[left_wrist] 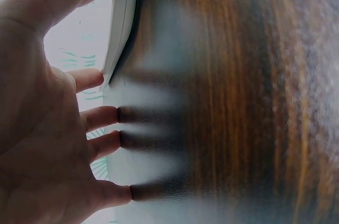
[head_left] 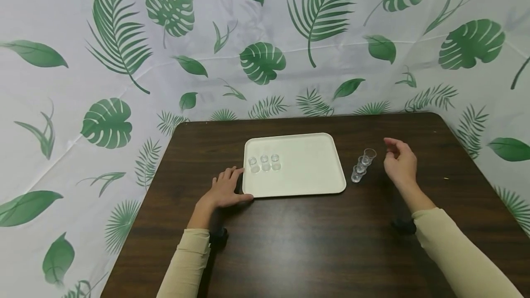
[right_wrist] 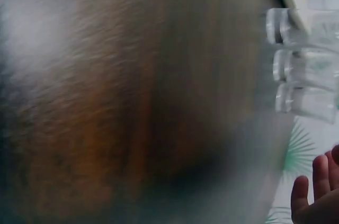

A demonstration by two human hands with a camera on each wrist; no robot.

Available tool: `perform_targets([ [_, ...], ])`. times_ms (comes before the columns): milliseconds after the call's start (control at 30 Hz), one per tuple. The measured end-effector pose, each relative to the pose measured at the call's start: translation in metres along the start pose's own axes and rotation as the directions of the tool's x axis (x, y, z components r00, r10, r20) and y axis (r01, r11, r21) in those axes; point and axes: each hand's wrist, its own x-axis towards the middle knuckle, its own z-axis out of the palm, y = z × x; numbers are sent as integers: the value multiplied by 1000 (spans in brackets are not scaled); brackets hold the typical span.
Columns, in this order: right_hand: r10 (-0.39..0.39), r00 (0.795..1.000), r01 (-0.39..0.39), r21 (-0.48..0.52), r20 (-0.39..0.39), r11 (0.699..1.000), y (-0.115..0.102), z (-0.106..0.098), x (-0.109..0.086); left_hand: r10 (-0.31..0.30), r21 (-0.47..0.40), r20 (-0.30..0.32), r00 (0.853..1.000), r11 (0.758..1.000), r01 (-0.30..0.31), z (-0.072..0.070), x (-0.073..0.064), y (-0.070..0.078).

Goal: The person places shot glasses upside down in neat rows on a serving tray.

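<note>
Honestly, I'd brace the tray lightly with my splayed left grip, right grip empty, loosely apart near the cups.

Table: dark brown wood grain, glossy, far corners rounded. White rectangular tray lies flat toward the far side. Three clear cups stand upright in a slanting row just beside the tray's right edge.

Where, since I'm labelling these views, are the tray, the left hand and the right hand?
Tray (head_left: 306, 167), head view, bare part of its surface.
Left hand (head_left: 224, 192), head view, back of the hand.
Right hand (head_left: 401, 164), head view, middle, thumb side.
</note>
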Motion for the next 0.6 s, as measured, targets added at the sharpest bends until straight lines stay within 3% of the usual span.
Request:
perform_targets([
  [167, -34, 988, 39, -33, 153, 999, 18, 3, -3, -3, 4, 1, 1000, 1000, 3, 0, 1, -2],
  [400, -104, 941, 109, 4, 323, 994, 32, 12, -2, -4, 2, 1, 1000, 1000, 4, 1, 2, -2],
  [500, -129, 917, 134, 13, 376, 991, 35, 15, -2, -3, 4, 0, 1000, 1000, 3, 1, 3, -2],
  [600, -135, 911, 139, 19, 390, 990, 37, 18, -2, -3, 5, 1, 1000, 1000, 3, 0, 3, -1],
])
